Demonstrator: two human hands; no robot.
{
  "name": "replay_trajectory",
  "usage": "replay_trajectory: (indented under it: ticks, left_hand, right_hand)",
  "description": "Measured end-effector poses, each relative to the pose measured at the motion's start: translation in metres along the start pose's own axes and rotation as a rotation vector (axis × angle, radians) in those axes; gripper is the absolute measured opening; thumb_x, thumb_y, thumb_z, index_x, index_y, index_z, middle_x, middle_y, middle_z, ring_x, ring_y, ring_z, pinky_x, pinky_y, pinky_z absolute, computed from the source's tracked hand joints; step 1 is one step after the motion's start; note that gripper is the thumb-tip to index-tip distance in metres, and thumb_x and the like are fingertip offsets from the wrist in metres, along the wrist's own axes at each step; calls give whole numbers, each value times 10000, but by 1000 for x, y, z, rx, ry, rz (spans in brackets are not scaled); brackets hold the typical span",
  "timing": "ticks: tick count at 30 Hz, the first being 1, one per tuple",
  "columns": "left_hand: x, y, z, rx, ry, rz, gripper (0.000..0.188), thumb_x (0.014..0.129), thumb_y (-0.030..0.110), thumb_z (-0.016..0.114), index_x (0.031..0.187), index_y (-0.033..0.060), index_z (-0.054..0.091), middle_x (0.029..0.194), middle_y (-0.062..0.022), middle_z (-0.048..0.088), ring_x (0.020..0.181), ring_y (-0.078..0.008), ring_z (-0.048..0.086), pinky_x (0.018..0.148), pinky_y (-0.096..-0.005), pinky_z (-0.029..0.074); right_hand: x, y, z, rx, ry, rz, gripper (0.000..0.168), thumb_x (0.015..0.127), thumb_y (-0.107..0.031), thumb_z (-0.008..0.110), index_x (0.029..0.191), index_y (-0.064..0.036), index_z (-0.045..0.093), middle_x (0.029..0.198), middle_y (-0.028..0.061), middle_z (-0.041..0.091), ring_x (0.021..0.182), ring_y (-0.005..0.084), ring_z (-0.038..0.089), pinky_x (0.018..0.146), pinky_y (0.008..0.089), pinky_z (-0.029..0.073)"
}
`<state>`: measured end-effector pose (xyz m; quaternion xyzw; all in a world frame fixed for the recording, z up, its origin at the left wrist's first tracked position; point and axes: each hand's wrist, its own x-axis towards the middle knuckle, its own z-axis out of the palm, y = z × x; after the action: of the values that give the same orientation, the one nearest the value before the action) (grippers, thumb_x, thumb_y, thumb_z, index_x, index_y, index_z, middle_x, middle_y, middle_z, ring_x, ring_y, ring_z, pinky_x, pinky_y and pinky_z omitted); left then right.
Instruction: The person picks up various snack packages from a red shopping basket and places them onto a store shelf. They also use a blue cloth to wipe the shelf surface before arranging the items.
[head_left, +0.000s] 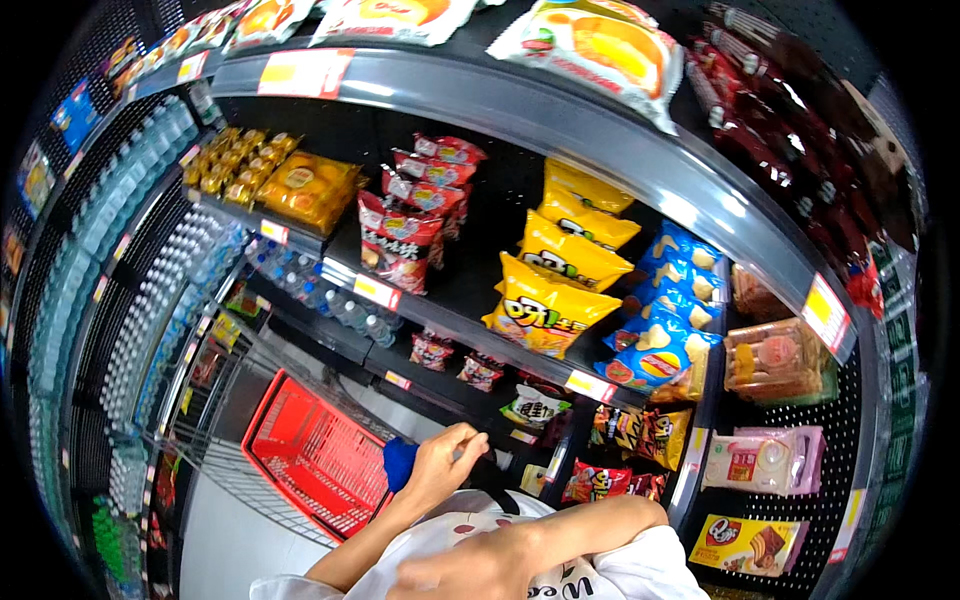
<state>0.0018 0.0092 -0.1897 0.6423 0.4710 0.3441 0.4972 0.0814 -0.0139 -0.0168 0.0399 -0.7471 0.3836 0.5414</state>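
My left hand (452, 455) is in front of my white printed shirt (420, 529), fingers curled inward with nothing visible in them. A blue object (400, 463) shows beside its wrist, by the edge of a red plastic shopping basket (322, 442). The basket sits in a wire shopping cart (221, 442). My right forearm bends across my chest, and my right hand (465, 566) is low in the view, blurred over the shirt. Whether its fingers hold anything cannot be seen. Nearest the left hand on the shelving are small snack bags (534, 406).
Store shelves surround the cart. Yellow chip bags (559, 304), blue chip bags (660, 341) and red snack bags (401, 244) stand ahead. Bottled water (161, 300) lines the left. Packaged cakes (750, 544) hang or stand on the right. A shelf edge (525, 112) juts out above.
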Motion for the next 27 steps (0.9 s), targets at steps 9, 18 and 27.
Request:
replay_trajectory:
  ticks: [9, 18, 27]
  left_hand:
    - [71, -8, -47, -32, 430, 103, 424, 933, 71, 690, 1331, 5, 560, 1077, -108, 658, 939, -230, 668, 817, -348, 548]
    - [210, 8, -156, 216, 698, 227, 686, 907, 209, 752, 1485, -15, 458, 1405, -187, 586, 1317, -297, 560, 941, -376, 541]
    - [234, -14, -157, 64, 642, 271, 667, 856, 124, 689, 1444, -92, 459, 1320, -306, 634, 1265, -343, 628, 1069, -393, 476]
  right_hand:
    - [-82, 92, -94, -476, 334, 926, 398, 1027, -89, 585, 1412, -8, 528, 1222, 138, 644, 907, 158, 651, 725, 273, 558]
    - [-54, 194, -135, -413, 454, 869, 691, 1035, -225, 615, 1579, 19, 266, 1512, 263, 468, 1064, 218, 651, 776, 321, 607]
    - [-53, 240, -148, -350, 543, 814, 656, 993, -91, 645, 1556, 3, 322, 1348, 236, 570, 1062, 264, 669, 894, 373, 556]
